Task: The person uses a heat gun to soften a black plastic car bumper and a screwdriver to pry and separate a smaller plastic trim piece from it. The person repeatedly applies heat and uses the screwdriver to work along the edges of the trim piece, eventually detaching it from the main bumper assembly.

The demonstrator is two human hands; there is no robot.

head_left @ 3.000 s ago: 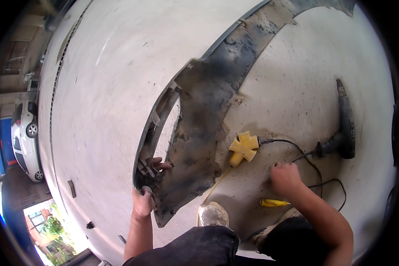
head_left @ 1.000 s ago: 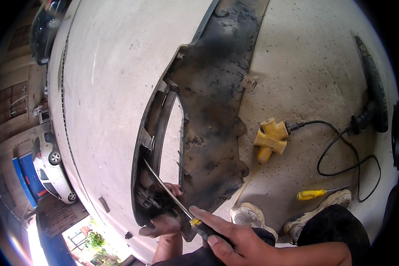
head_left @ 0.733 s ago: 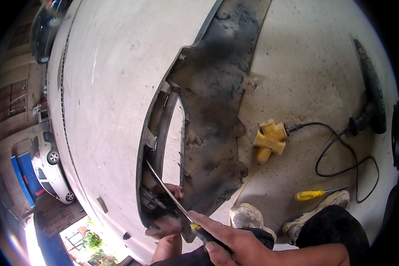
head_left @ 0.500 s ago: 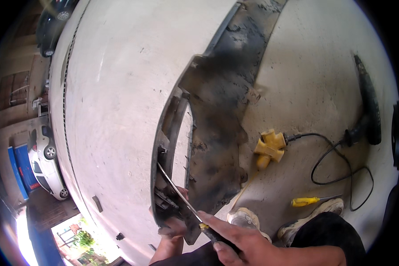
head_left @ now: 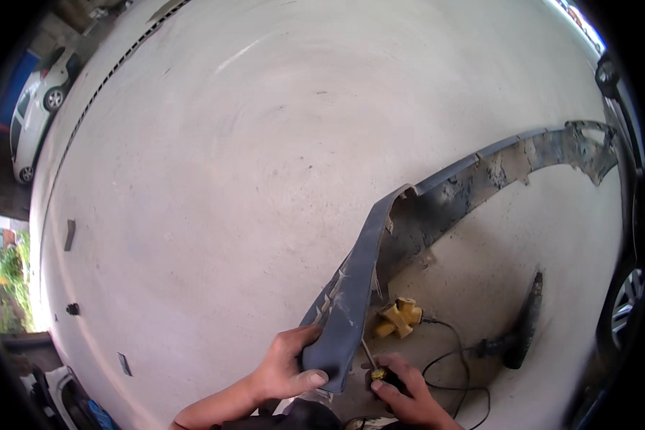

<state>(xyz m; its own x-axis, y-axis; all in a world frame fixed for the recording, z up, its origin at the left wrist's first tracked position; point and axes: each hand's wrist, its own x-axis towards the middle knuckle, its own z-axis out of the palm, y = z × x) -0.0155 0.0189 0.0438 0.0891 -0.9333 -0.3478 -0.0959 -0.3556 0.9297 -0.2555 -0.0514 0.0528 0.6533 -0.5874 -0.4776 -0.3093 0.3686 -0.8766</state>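
Observation:
A long dark grey car bumper [head_left: 347,312] stretches from near my body out to the far right, its outer face now turned partly up at the near end. My left hand [head_left: 287,369] is closed around that near end, thumb on the lower edge. On the other side of the bumper, my right hand [head_left: 407,394] is closed on a screwdriver [head_left: 378,373] with a yellow and black handle. The metal shaft points up toward the bumper's inner side; its tip is hidden behind the edge. Dirt covers the bumper's inner face.
A yellow multi-way socket [head_left: 400,317] lies on the floor, its black cord [head_left: 451,351] running to a long black power tool [head_left: 524,322]. A dark car [head_left: 627,251] stands at the right rim. Small dark pieces [head_left: 69,235] lie at left; beyond is a white car [head_left: 32,118].
The bumper's near end has been turned over, so its outer face shows. My left hand has come into fuller view gripping it; the screwdriver has left the slot area. My view has swung round.

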